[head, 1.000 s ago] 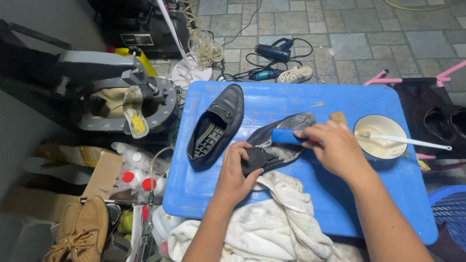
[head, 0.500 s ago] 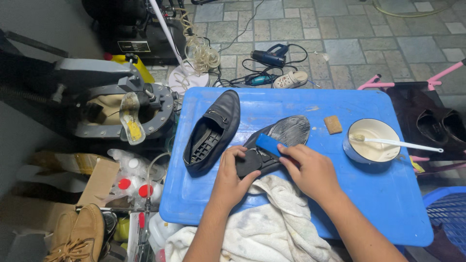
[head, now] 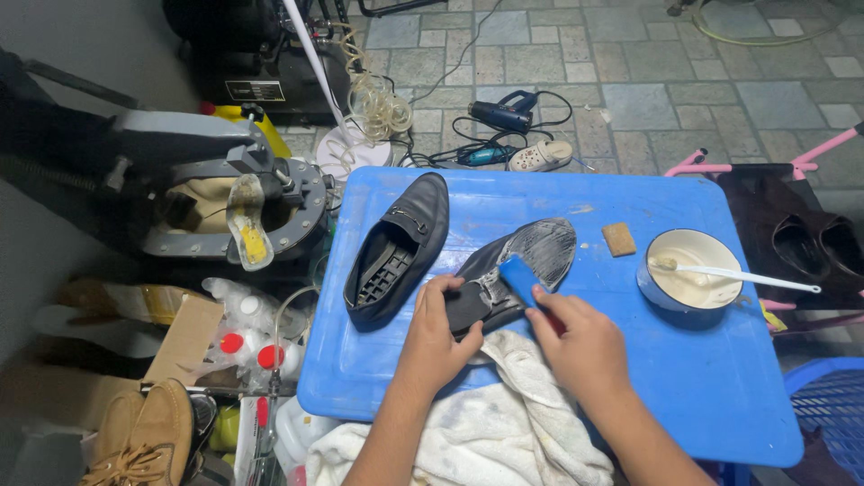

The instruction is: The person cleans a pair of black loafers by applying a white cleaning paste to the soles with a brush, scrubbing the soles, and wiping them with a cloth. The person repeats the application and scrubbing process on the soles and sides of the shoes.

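On the desk (head: 684, 396) two shoes lie side by side: one shoe (head: 396, 247) on its side at the left, the upturned shoe (head: 531, 256) just right of it, sole up. The left hand (head: 441, 328) grips its heel end; the right hand (head: 580, 337) presses a brush (head: 520, 279) onto the sole. A cloth (head: 504, 423) lies under both hands at the near edge. A small block (head: 618, 238) sits right of the sole, and a bowl (head: 688, 270) with a spoon (head: 747, 274) in it stands farther right.

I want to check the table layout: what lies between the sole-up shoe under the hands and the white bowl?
In the head view, a small tan block lies on the blue table between the shoe and the bowl.
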